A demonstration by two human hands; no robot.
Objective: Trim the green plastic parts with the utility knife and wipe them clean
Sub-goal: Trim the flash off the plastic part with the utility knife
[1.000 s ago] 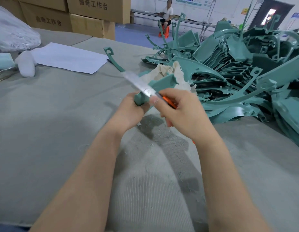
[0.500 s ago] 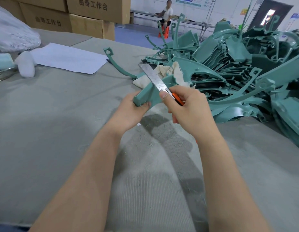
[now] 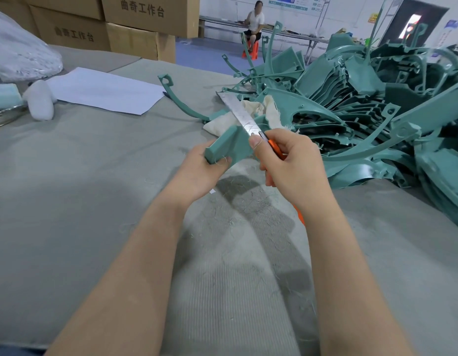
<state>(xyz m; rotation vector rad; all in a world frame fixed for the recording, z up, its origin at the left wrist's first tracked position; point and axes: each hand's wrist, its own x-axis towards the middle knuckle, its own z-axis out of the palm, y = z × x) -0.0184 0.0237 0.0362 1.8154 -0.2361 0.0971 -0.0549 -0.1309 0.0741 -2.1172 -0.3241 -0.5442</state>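
Observation:
My left hand (image 3: 197, 173) grips the near end of a green plastic part (image 3: 228, 146); its thin curved arm reaches away to the left over the table. My right hand (image 3: 292, 165) is closed around an orange utility knife (image 3: 246, 116). The long silver blade is extended and lies across the part's top edge, pointing up and left. A cream wiping cloth (image 3: 264, 111) lies just behind the part, partly hidden by the blade. A big heap of green plastic parts (image 3: 364, 104) fills the right side.
Grey felt covers the table (image 3: 81, 188), with fine shavings under my hands. A white paper sheet (image 3: 104, 89), a white foam lump (image 3: 40, 102) and a plastic bag (image 3: 20, 52) lie at the left. Cardboard boxes (image 3: 145, 21) stand behind. A person sits far back.
The blade has slid along the part's edge, away from my left hand toward the right and upward. My right hand moved right with it. My left hand kept its hold on the part.

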